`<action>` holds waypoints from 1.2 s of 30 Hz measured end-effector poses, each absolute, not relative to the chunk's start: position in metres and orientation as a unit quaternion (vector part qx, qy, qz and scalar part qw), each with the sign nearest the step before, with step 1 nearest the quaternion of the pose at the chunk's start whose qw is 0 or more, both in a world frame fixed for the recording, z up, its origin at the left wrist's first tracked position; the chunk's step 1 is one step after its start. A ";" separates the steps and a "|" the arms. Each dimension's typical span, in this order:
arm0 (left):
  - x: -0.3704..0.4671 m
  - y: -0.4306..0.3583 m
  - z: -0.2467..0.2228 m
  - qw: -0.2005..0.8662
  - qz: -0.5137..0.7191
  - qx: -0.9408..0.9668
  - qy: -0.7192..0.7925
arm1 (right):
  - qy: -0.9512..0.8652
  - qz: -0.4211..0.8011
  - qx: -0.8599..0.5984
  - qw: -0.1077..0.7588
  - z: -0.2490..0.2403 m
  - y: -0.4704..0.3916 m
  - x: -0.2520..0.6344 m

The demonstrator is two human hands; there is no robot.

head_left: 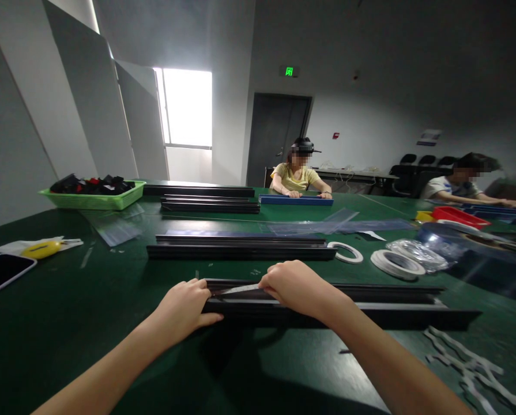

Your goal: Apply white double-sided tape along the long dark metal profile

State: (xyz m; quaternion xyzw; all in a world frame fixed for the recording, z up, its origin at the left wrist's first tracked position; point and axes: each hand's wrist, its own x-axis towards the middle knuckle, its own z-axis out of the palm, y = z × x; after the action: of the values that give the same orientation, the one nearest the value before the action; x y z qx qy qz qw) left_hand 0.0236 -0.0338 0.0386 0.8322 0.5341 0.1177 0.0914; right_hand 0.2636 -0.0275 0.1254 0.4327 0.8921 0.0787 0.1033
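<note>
A long black channelled profile (396,315) lies across the table in front of me. Its left end is in the grip of my left hand (184,308), fingers in and over the channel, thumb along the near side. My right hand (298,288) is closed in a pinch above the profile's middle. From its fingertips a thin white tape strip (238,289) slants down to the left into the channel, close to my left fingertips. Whether it is tape or its backing, I cannot tell. Further right, a pale band runs inside the channel.
More black profiles (240,252) lie beyond, beside white tape rolls (398,264) and clear plastic strips (115,225). Crumpled white strips (474,363) are at the near right. A green basket (93,199), a yellow-handled tool (41,249) and a phone (4,275) are left. Two people work across the table.
</note>
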 end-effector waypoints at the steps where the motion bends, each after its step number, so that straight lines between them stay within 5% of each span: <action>1: 0.024 -0.034 0.039 0.085 0.109 0.838 0.528 | 0.892 0.082 0.432 0.106 0.126 -0.028 0.263; 19: 0.029 -0.031 0.029 0.050 0.085 0.872 0.480 | 0.855 0.056 0.494 0.150 0.102 -0.022 0.257; 36: 0.026 -0.031 0.039 0.131 0.081 0.870 0.468 | 0.847 0.049 0.506 0.153 0.102 -0.021 0.261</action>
State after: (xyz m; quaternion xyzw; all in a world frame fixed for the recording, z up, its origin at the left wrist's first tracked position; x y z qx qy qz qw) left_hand 0.0265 -0.0313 0.0387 0.8701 0.4683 0.0806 0.1305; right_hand 0.2611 -0.0209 0.1019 0.5063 0.8472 0.0486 0.1533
